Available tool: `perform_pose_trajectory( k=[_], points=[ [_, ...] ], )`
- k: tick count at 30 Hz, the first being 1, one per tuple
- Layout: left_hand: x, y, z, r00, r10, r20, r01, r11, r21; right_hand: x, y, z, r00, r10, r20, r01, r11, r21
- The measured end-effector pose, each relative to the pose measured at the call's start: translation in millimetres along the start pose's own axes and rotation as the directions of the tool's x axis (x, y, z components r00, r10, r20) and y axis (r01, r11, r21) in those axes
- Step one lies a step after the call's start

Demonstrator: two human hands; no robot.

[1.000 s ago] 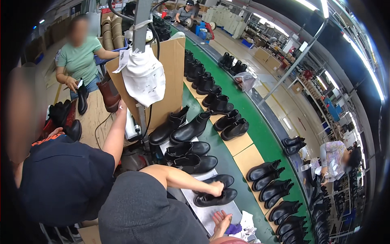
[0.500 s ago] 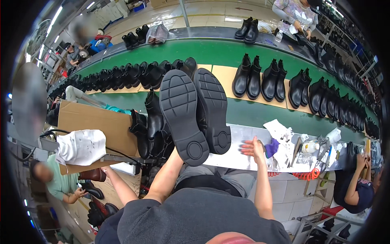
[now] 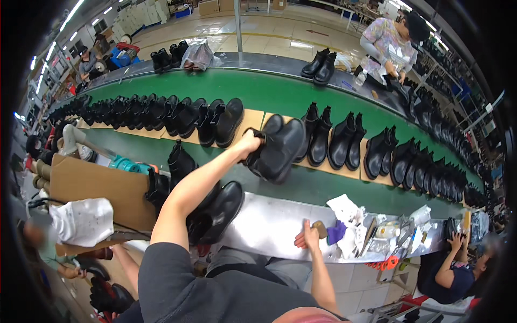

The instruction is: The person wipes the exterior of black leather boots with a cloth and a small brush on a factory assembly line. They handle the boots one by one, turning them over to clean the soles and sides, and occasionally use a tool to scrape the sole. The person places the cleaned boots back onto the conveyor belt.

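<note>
The left hand [image 3: 250, 142] now reaches out toward twelve o'clock, arm extended, gripping a pair of black boots [image 3: 277, 148] by their tops over the green belt [image 3: 280, 97]. Half a second ago the boots were raised close to the camera, soles facing up; now they sit low at a tan card [image 3: 253, 119] on the belt, uppers showing. The right hand [image 3: 309, 237] has drawn in to five o'clock, resting on the metal bench [image 3: 264, 223] beside a brush [image 3: 320, 229].

My left hand [image 3: 250, 143] grips a pair of black boots [image 3: 277, 148] over the green belt [image 3: 280, 94]; my right hand [image 3: 308, 238] rests on the table [image 3: 264, 226].
</note>
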State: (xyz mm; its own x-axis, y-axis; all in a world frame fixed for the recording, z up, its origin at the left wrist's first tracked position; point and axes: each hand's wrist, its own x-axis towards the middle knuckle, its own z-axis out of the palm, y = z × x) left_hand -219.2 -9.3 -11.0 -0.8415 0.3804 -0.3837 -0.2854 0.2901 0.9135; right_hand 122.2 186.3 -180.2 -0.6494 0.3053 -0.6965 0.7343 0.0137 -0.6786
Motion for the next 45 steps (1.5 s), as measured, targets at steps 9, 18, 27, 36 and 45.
perform_pose_trajectory(
  k=[9,18,27,36,45],
  points=[
    [142.7,-27.0,-27.6,0.890,0.386,-0.243,-0.136,0.733,0.667,-13.7,-48.5,-10.1,0.954,-0.291,0.077,0.292,0.836,-0.464],
    [-191.8,-72.5,31.3,0.919,0.017,0.395,-0.097,0.978,0.183,165.5,-348.7,-53.4,0.438,-0.859,-0.264,0.373,0.441,-0.816],
    [-221.9,-145.2,40.6,0.995,-0.058,0.078,0.072,0.979,-0.189,135.4,-305.0,-40.7,0.327,-0.935,0.136,0.650,0.118,-0.750],
    [-173.9,-68.2,11.3,0.964,0.241,-0.114,-0.252,0.962,-0.102,-50.8,-238.1,-13.9,-0.146,-0.415,0.898,0.586,-0.768,-0.259],
    [-183.3,-147.1,51.7,0.959,-0.281,0.039,0.283,0.929,-0.240,-106.9,-127.3,-22.8,0.589,-0.806,-0.062,0.779,0.586,-0.224]
  ],
)
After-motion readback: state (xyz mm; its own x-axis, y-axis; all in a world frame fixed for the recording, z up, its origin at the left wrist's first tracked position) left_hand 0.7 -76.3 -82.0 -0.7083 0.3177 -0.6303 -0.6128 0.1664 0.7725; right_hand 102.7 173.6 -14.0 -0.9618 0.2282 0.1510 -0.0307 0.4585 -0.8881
